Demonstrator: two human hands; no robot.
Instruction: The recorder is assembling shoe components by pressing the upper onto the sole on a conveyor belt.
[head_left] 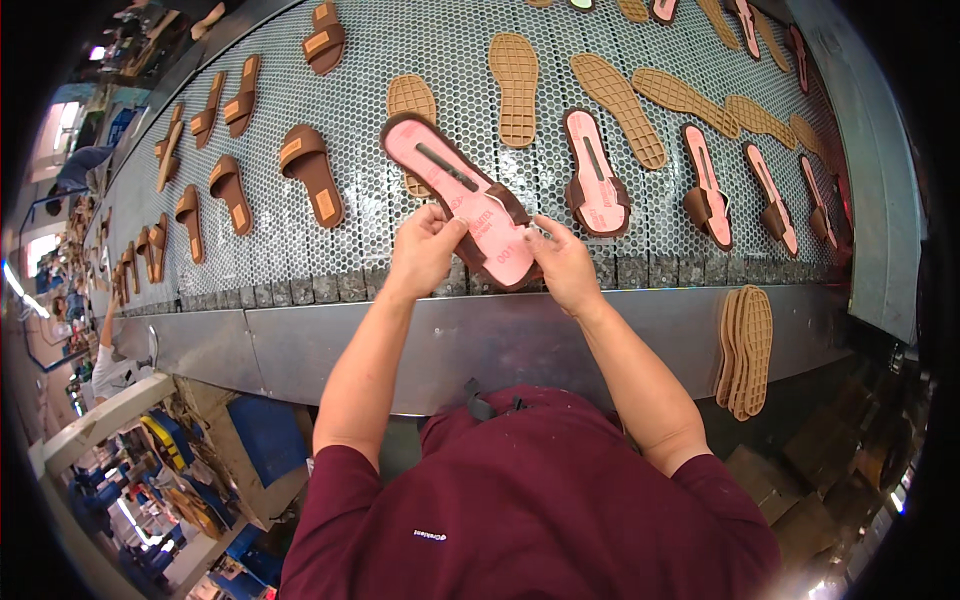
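Observation:
Between my two hands a sandal upper (440, 165) with a pink underside and dark brown edging is held above the near edge of a mesh conveyor (370, 160). My left hand (425, 245) pinches its left side near the brown strap. On the other side, my right hand (562, 262) grips the strap's right edge with thumb and fingers. Partly covered behind the upper lies a tan grid-patterned sole (411, 95). Just right of my right hand another pink-bottomed upper (597, 165) rests on the mesh.
More pink uppers (708, 190) and tan soles (618, 105) are spread over the conveyor's right side. Finished-looking brown slides (312, 170) lie to the left. A metal rail (450, 345) runs along the near side, with a stack of soles (745, 350) at its right.

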